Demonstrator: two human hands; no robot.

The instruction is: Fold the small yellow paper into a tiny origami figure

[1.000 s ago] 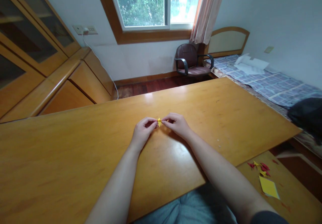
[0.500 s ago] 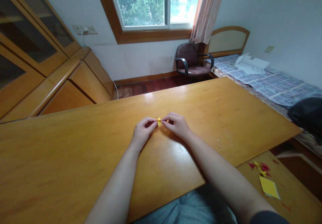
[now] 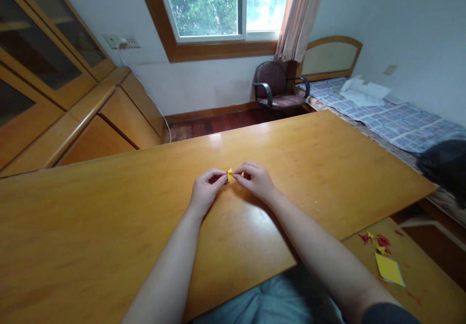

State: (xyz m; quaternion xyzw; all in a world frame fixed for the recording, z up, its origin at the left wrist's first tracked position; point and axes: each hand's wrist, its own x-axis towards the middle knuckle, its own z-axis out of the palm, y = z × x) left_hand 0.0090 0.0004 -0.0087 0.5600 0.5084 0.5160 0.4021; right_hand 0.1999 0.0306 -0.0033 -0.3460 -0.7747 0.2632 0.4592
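Note:
Between my two hands is a small folded yellow paper piece (image 3: pixel 229 174), held just over the wooden table (image 3: pixel 120 227). My left hand (image 3: pixel 207 188) pinches its left side between thumb and fingers. From the other side, the thumb and index finger of my right hand (image 3: pixel 255 178) grip its right edge. Fingertips cover part of the paper, so its full shape cannot be made out.
On a lower surface at right lie several small red and yellow folded papers (image 3: pixel 381 241) beside a stack of yellow square paper (image 3: pixel 389 269). An armchair (image 3: pixel 271 84) stands past the table's far edge. A bed (image 3: pixel 404 120) runs along the right; a cabinet (image 3: pixel 120 113) stands at left.
Both hands stay in nearly the same place, still pinching the yellow paper. The paper looks slightly turned between the fingertips.

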